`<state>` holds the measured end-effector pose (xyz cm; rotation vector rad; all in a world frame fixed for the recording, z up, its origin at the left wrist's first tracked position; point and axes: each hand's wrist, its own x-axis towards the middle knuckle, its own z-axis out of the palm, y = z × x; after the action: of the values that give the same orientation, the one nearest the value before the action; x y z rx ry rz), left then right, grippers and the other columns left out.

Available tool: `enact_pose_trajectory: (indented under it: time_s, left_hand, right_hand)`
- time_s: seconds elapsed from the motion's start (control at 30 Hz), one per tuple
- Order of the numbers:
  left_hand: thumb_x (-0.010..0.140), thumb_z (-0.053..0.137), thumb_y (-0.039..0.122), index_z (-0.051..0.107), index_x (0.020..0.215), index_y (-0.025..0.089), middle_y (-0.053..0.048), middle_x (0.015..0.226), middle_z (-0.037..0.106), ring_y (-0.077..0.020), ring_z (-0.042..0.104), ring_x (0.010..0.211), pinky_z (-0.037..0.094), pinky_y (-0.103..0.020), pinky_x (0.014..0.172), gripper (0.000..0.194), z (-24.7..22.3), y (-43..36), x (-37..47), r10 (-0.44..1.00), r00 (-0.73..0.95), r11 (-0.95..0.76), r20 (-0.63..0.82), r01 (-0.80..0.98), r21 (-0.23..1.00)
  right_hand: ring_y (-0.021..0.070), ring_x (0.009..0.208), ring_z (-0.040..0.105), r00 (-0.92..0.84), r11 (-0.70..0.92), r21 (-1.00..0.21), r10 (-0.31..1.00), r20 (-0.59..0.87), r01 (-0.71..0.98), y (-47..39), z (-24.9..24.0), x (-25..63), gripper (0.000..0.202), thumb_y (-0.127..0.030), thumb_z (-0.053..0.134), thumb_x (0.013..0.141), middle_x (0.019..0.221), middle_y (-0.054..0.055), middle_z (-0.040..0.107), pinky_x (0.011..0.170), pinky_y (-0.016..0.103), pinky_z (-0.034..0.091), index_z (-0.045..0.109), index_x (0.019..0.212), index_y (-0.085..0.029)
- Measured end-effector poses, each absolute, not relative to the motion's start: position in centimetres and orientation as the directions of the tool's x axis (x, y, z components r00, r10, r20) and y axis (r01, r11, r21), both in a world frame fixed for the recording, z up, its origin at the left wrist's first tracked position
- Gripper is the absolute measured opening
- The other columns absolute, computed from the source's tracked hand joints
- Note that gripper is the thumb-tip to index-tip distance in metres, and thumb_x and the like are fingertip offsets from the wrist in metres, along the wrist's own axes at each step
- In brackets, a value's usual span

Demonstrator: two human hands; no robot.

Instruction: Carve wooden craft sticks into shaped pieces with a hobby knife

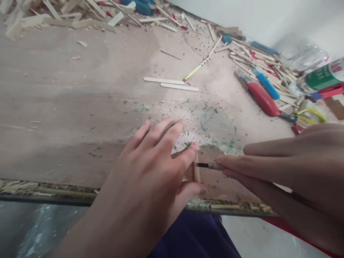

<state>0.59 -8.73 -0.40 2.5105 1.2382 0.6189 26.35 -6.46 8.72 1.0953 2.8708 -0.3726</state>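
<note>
My left hand (154, 165) lies over the board near its front edge, thumb and index finger pinning a short wooden craft stick (197, 175), the other fingers spread. From the right, my right hand (290, 161) grips a slim craft knife (214, 165). Its dark blade touches or lies over the stick between my left thumb and index finger; which of these I cannot tell. Most of the knife's handle is hidden by my fingers. Beyond the left hand lie two craft sticks (163, 80) side by side and a yellow pencil (196, 70).
Wood scraps (80, 18) are piled at the back left. On the right lie a red-handled cutter (262, 96), a blue tool (266, 83), yellow-handled scissors (313, 114) and many sticks. A green-labelled bottle (325, 77) lies behind them. Green shavings dot the wooden board (53, 107).
</note>
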Motion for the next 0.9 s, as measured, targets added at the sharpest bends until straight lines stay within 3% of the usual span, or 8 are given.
enact_pose_trajectory:
  time_s: [0.1,0.17,0.27,0.33,0.5,0.6,0.7,0.9]
  left_hand:
    - [0.104,0.089,0.042,0.087,0.143,0.017,-0.028,0.17,0.067,-0.0529,0.064,0.161,0.054,-0.082,0.131,0.047,-0.5,-8.8,0.6,0.796,0.543,-0.604,0.267,0.683,0.412]
    - [0.103,0.089,0.043,0.087,0.144,0.017,-0.028,0.169,0.068,-0.0528,0.064,0.16,0.054,-0.082,0.13,0.048,-0.6,-8.8,0.6,0.796,0.541,-0.604,0.271,0.682,0.412]
    - [0.105,0.087,0.043,0.087,0.143,0.017,-0.027,0.168,0.069,-0.0531,0.065,0.16,0.054,-0.084,0.13,0.045,-0.7,-8.6,0.7,0.801,0.536,-0.597,0.267,0.684,0.419]
    - [0.109,0.083,0.042,0.087,0.143,0.018,-0.026,0.168,0.07,-0.0523,0.065,0.16,0.053,-0.084,0.13,0.042,-0.6,-8.6,0.7,0.805,0.533,-0.591,0.26,0.682,0.431]
    - [0.111,0.08,0.041,0.088,0.141,0.019,-0.024,0.167,0.07,-0.0515,0.066,0.159,0.057,-0.083,0.127,0.038,-0.1,-8.6,0.7,0.807,0.532,-0.588,0.256,0.686,0.429]
    - [0.109,0.082,0.04,0.089,0.14,0.018,-0.024,0.168,0.07,-0.0518,0.066,0.159,0.057,-0.083,0.128,0.038,-0.1,-8.7,0.6,0.808,0.534,-0.587,0.249,0.692,0.421]
    - [0.109,0.08,0.041,0.089,0.138,0.018,-0.024,0.169,0.07,-0.0521,0.066,0.158,0.057,-0.083,0.128,0.038,-0.3,-8.6,0.6,0.808,0.534,-0.587,0.249,0.691,0.422]
    - [0.114,0.075,0.048,0.088,0.14,0.021,-0.022,0.171,0.068,-0.0506,0.063,0.162,0.054,-0.083,0.131,0.04,-0.3,-8.6,0.6,0.814,0.534,-0.578,0.228,0.703,0.416]
  right_hand:
    - [0.0234,0.047,0.05,-0.717,0.716,-0.063,0.685,-0.127,0.695,-6.8,8.5,26.0,0.031,-0.026,0.053,0.111,0.061,0.0,0.052,0.05,0.044,0.021,0.067,0.085,-0.033]
    - [0.0258,0.047,0.049,-0.723,0.725,-0.034,0.682,-0.111,0.688,-6.6,8.4,26.0,0.029,-0.027,0.053,0.109,0.06,0.001,0.054,0.052,0.047,0.019,0.068,0.086,-0.035]
    - [0.0184,0.043,0.049,-0.773,0.754,-0.169,0.62,-0.134,0.635,-5.8,8.6,26.2,0.026,-0.022,0.056,0.11,0.061,-0.004,0.054,0.048,0.044,0.023,0.073,0.094,-0.033]
    - [0.0144,0.046,0.056,-0.785,0.73,-0.298,0.6,-0.153,0.615,-5.4,8.5,26.6,0.029,-0.021,0.053,0.116,0.067,-0.005,0.063,0.047,0.038,0.031,0.079,0.108,-0.031]
    - [0.017,0.07,0.08,-0.735,0.6,-0.489,0.664,-0.136,0.633,-5.8,7.0,28.8,0.036,-0.043,0.051,0.128,0.095,0.0,0.085,0.053,0.03,0.051,0.083,0.142,-0.034]
    - [0.0194,0.078,0.086,-0.72,0.548,-0.593,0.689,-0.08,0.59,-6.1,5.5,29.8,0.034,-0.038,0.058,0.126,0.105,0.001,0.09,0.056,0.029,0.059,0.081,0.151,-0.037]
    - [0.0207,0.088,0.089,-0.724,0.548,-0.636,0.69,-0.026,0.544,-5.9,4.4,30.2,0.031,-0.03,0.067,0.122,0.114,0.005,0.092,0.065,0.028,0.066,0.085,0.147,-0.032]
    - [0.0135,0.066,0.077,-0.753,0.586,-0.624,0.658,-0.006,0.518,-5.7,3.3,30.9,0.029,-0.028,0.065,0.124,0.094,0.002,0.085,0.058,0.026,0.057,0.083,0.146,-0.026]
